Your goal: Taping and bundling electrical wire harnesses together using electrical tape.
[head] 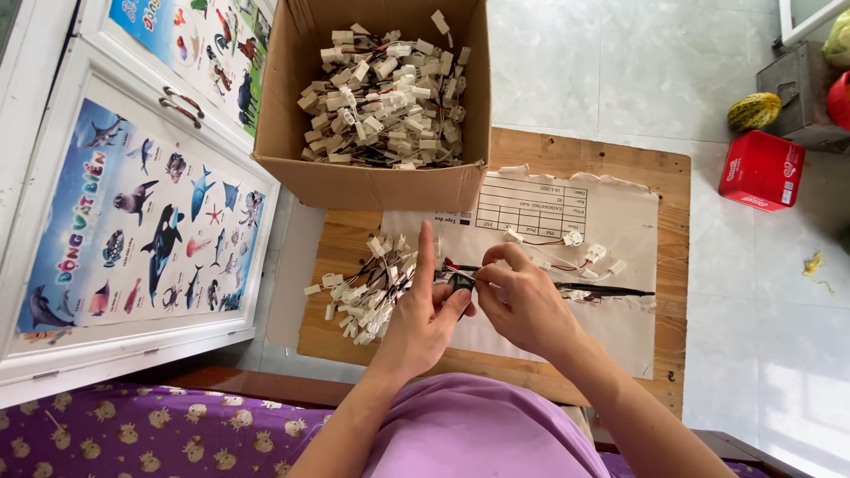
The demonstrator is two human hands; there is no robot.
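My left hand pinches a small black part with thumb and fingers, its index finger pointing up. My right hand meets it from the right, fingertips on the thin red and black wires at that part. A long black strip runs right from the hands across a sheet of paper on a low wooden board. A heap of white connectors with wires lies just left of my left hand. A few loose wired connectors lie beyond my right hand.
An open cardboard box full of white wired connectors stands at the board's far edge. A white cabinet with animal posters is on the left. On the tiled floor at right sit a red box, a striped yellow-green fruit and a grey metal box.
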